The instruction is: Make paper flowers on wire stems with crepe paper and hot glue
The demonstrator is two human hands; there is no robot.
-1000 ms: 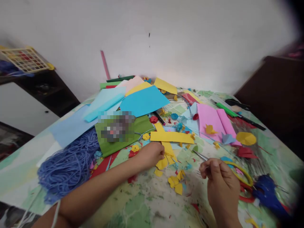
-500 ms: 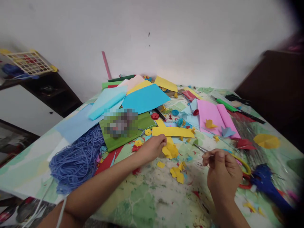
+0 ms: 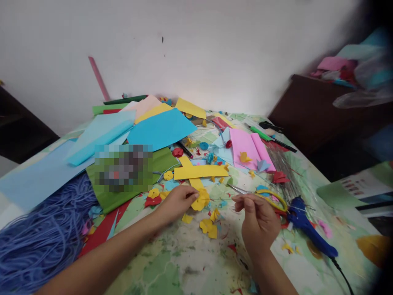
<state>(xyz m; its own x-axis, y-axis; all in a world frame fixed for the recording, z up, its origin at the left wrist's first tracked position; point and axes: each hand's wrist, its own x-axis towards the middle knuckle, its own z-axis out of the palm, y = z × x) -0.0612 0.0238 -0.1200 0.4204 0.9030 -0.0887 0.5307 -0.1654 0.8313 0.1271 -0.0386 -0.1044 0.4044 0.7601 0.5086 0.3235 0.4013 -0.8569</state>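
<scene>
My left hand (image 3: pixel 178 201) is closed in a pinch at the left edge of a yellow paper flower (image 3: pixel 202 200). A thin wire (image 3: pixel 219 199), faint to see, runs from the flower to my right hand (image 3: pixel 260 221), whose thumb and fingers are pressed together on its end. Just beyond that hand lie scissors (image 3: pixel 278 200) with yellow and red handles, their blades pointing left and partly hidden by the fingers. Yellow paper strips (image 3: pixel 201 172) cross above the flower. Folded yellow scraps (image 3: pixel 209 227) lie below it.
A blue glue gun (image 3: pixel 316 233) with a black cord lies at the right. Blue yarn (image 3: pixel 46 229) is heaped at the left. Coloured paper sheets (image 3: pixel 161 129), a pink sheet (image 3: pixel 244 145) and a green folded sheet (image 3: pixel 162 164) cover the back, with a blurred patch over the green one.
The view has turned to the right, so table things appear further left. My hands stay near the yellow flower and the scissors, and the right hand seems slightly nearer the left.
</scene>
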